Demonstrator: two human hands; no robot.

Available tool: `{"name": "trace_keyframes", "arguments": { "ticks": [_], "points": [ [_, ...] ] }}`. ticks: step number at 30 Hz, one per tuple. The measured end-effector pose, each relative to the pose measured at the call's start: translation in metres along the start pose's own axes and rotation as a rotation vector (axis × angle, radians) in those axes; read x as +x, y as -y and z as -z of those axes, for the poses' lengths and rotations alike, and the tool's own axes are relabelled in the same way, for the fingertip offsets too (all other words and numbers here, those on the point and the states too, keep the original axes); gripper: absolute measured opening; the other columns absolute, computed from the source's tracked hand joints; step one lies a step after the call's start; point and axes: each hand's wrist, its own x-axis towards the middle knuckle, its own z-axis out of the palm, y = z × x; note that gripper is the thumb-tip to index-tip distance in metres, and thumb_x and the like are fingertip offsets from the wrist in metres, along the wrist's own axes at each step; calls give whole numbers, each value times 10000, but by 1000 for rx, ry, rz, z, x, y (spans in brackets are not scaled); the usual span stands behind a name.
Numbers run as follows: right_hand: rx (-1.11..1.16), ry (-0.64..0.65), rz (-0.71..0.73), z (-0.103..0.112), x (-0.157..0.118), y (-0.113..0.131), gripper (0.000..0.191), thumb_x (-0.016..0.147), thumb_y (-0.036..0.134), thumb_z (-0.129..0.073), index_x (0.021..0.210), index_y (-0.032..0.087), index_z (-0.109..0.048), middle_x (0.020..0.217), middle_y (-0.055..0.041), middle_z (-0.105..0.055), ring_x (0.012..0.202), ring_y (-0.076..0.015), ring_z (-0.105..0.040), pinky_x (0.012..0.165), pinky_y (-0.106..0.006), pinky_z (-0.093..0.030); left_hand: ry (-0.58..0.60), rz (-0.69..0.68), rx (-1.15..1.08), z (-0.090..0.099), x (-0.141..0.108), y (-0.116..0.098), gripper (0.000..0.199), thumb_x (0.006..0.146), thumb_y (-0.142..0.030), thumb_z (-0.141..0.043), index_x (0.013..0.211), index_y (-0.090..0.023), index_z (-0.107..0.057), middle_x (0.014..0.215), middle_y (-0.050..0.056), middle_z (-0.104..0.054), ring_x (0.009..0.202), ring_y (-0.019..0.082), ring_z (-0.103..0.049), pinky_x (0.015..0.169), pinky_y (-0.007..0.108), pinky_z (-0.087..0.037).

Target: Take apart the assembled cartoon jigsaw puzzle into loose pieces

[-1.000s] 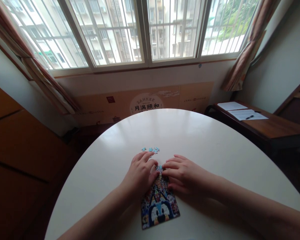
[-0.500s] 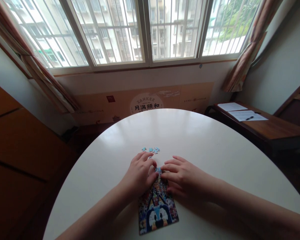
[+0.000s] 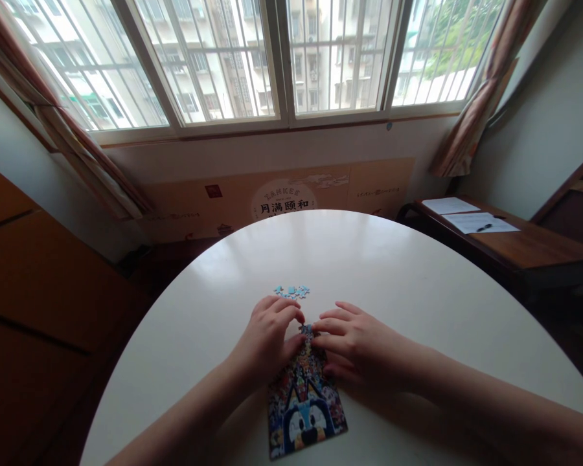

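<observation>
A colourful jigsaw puzzle [image 3: 307, 395] lies on the white round table, a blue dog-like face near its bottom edge. Its upper end narrows to light blue pieces between my hands. My left hand [image 3: 273, 332] is at the puzzle's upper left, its index finger and thumb bent around a small piece at the top edge. Spread fingers of my right hand [image 3: 350, 340] rest along the puzzle's upper right side and hold nothing. Several loose light blue pieces [image 3: 292, 291] lie just beyond my left fingertips.
The round table [image 3: 393, 272] fills the middle. At the right, a brown wooden desk [image 3: 539, 246] bears papers [image 3: 480, 222] and a pen. Orange-brown cabinet doors [image 3: 39, 278] stand at the left. Barred windows and curtains are behind.
My left index and middle fingers have drawn slightly back, so more loose pieces show. My right hand has hardly moved. The view has shifted slightly.
</observation>
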Motion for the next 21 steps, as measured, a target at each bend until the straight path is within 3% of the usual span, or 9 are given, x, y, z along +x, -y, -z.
{"name": "trace_keyframes", "arguments": {
  "ticks": [11, 21],
  "points": [
    [-5, 3, -5, -1, 0, -1, 331, 956, 450, -585, 1232, 272, -622, 1269, -25, -623, 1157, -214, -566, 1100, -464, -339, 42, 18, -55, 4, 3, -3, 210, 761, -50, -699, 878, -216, -645, 832, -22, -690, 857, 210, -598, 996, 491, -383],
    [5, 5, -9, -1, 1, 0, 331, 950, 433, -597, 1231, 262, -635, 1262, -38, -622, 1145, -209, -571, 1095, -463, -350, 46, 56, -110, 2, 4, -2, 162, 781, -82, -672, 858, -225, -662, 821, -13, -701, 830, 207, -601, 981, 495, -418]
  ]
}}
